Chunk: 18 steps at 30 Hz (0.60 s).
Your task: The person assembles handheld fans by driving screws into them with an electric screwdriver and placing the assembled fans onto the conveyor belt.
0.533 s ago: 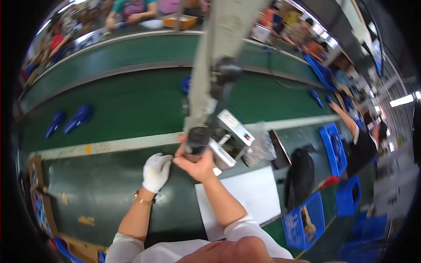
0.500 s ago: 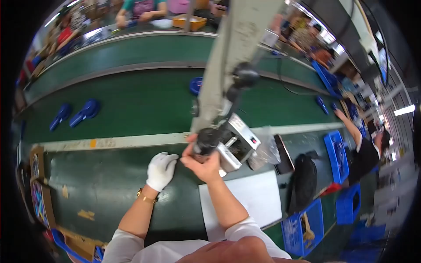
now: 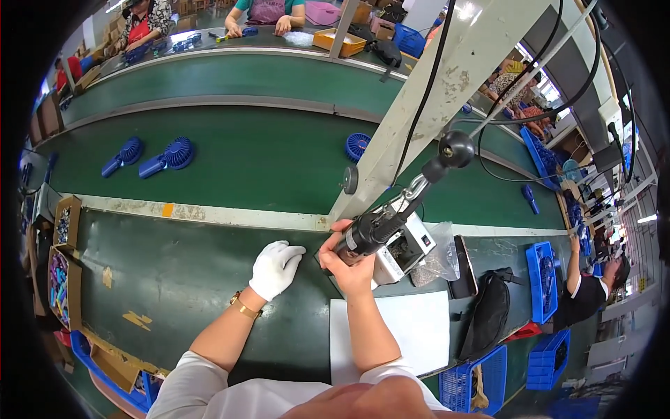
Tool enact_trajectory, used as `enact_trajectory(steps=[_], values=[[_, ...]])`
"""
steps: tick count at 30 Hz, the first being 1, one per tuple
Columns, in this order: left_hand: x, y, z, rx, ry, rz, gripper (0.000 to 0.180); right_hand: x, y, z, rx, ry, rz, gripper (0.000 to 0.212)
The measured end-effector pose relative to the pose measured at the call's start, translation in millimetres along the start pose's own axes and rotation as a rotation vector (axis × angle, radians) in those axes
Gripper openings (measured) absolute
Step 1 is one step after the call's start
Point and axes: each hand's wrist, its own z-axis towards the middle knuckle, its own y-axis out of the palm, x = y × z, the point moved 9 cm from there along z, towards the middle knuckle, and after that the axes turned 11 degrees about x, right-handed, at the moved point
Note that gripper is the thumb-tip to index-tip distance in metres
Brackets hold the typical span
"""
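My right hand [image 3: 349,269], bare, is wrapped round a black electric screwdriver [image 3: 359,239] that hangs by a metal hook below a black ball [image 3: 456,148]. Its lower end and tip are hidden under the hand. My left hand [image 3: 274,270], in a white glove, rests on the green worktable [image 3: 188,279] just left of the screwdriver. The left fingers are loosely bent, with a gap between thumb and forefinger, and I see nothing in them. Close beside the screwdriver on its right stands a small white-grey machine [image 3: 412,246] with a dark opening.
A pale post [image 3: 412,119] slants up behind the screwdriver. Blue handheld fans [image 3: 171,157] lie on the green belt [image 3: 237,160]. On my right are a clear bag [image 3: 440,258], a white sheet [image 3: 426,328], a black pouch [image 3: 485,304] and a blue basket [image 3: 534,279]. Co-workers sit beyond.
The view has swung, so the post, belt and fans appear farther right, and the blur is gone. My right hand stays round the screwdriver; my left hand stays on the table.
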Motion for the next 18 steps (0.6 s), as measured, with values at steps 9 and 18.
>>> enact_trajectory(steps=[9,18], values=[[9,4,5,0.019,0.065,-0.014,0.012,1,-7,-1,-0.007,-0.003,-0.050,0.049],[-10,12,-5,-0.055,-0.026,0.006,0.015,-6,6,2,-0.086,0.035,-0.204,0.056]])
